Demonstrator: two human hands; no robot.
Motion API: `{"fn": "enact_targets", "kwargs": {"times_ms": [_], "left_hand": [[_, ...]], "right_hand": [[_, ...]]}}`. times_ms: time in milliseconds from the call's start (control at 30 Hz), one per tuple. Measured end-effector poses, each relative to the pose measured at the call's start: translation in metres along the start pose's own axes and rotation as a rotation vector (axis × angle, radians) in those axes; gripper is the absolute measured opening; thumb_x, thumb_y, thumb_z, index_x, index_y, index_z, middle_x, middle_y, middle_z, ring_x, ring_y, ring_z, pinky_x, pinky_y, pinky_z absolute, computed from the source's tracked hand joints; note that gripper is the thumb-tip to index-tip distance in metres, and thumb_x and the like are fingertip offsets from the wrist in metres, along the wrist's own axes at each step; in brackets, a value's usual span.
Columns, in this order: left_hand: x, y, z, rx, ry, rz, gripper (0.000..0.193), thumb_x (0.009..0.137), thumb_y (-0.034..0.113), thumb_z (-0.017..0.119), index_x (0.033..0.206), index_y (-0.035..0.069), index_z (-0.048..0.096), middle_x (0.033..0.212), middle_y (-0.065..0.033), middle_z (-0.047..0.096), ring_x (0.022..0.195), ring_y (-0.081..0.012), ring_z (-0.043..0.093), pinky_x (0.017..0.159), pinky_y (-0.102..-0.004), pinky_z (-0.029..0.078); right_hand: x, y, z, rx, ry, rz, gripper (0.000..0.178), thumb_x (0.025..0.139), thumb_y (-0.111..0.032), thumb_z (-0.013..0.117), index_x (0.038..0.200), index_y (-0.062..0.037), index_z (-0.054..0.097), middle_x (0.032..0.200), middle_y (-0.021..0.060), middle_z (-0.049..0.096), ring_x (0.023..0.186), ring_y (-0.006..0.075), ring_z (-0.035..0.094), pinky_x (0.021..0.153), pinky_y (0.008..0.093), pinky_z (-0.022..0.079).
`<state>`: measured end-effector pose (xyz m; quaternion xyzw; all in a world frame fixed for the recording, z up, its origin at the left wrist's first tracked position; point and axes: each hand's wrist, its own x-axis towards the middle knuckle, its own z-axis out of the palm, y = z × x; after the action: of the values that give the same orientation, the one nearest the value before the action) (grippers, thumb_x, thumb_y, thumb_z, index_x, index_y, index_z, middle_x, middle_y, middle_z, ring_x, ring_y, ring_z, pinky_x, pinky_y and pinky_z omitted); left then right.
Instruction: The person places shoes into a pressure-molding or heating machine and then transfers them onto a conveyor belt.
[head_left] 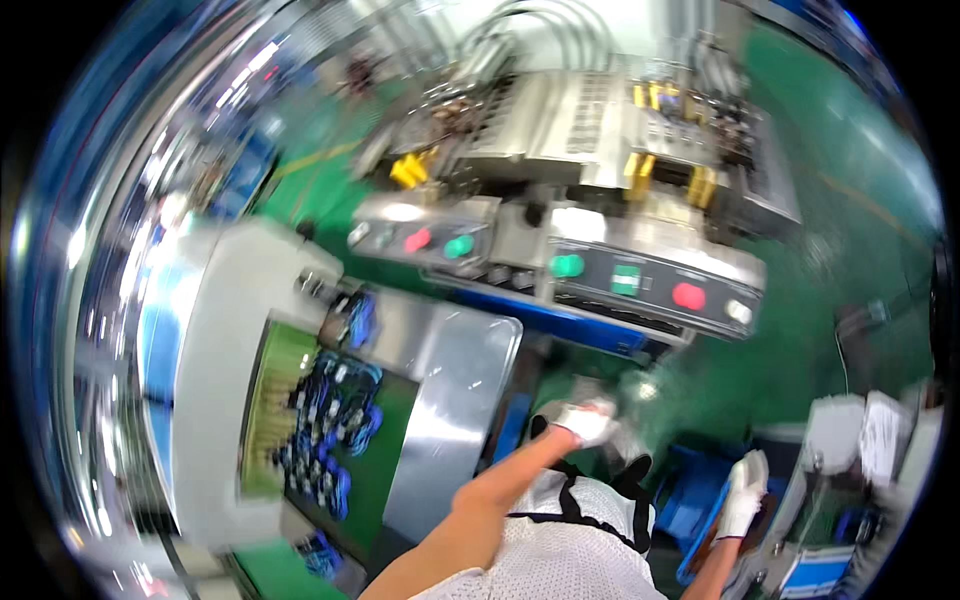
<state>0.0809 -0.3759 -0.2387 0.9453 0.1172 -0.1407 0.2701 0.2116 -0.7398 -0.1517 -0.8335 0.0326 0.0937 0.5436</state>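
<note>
Both gloved hands hang below the control panel [640,275]: left hand [585,422] and right hand [742,495] (grips blurred, cannot tell); a reach seems underway.

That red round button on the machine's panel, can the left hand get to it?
Probably yes. The left hand hangs low, below the control panel, and nothing shows between it and the red button. The picture is blurred, so the gap is hard to judge.

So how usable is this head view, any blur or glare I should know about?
Head view: motion blur smears everything, worst at the left rim; glare whitens the steel plate and the top centre; fisheye bends the control panel; both gloved hands, left hand and right hand, are soft, their grip unreadable.
</note>
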Motion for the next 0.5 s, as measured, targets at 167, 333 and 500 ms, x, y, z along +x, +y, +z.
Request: {"fn": "enact_targets", "kwargs": {"times_ms": [167,333,500], "left_hand": [[-0.294,-0.281,-0.081,-0.136,0.921,-1.133,0.037,0.097,0.038,0.054,0.097,0.003,0.068,0.097,-0.0209,0.071,0.100,-0.0346,0.070,0.083,-0.0511,0.054],[-0.487,-0.338,-0.104,-0.331,0.958,-1.637,0.058,0.096,0.052,0.055,0.129,0.005,0.059,0.140,-0.0193,0.057,0.127,-0.0342,0.059,0.103,-0.0520,0.046],[-0.442,-0.338,0.020,-0.111,1.167,-1.348,0.042,0.092,0.040,0.070,0.114,0.005,0.063,0.112,-0.0192,0.066,0.112,-0.0401,0.063,0.092,-0.0516,0.051]], "right_hand": [[-0.003,0.034,0.126,-0.275,-0.520,0.014,0.058,0.098,-0.011,0.067,0.148,0.0051,0.044,0.148,0.0259,0.052,0.139,0.0336,0.050,0.117,0.0402,0.038],[-0.010,-0.005,0.209,-0.623,-0.663,-0.135,0.057,0.093,-0.023,0.072,0.140,0.0039,0.054,0.136,0.0231,0.063,0.126,0.0326,0.060,0.108,0.0405,0.046],[-0.035,-0.073,0.289,-0.846,-0.780,-0.127,0.056,0.091,-0.018,0.074,0.139,0.0026,0.054,0.136,0.0194,0.063,0.124,0.0277,0.062,0.106,0.0390,0.049]]}}
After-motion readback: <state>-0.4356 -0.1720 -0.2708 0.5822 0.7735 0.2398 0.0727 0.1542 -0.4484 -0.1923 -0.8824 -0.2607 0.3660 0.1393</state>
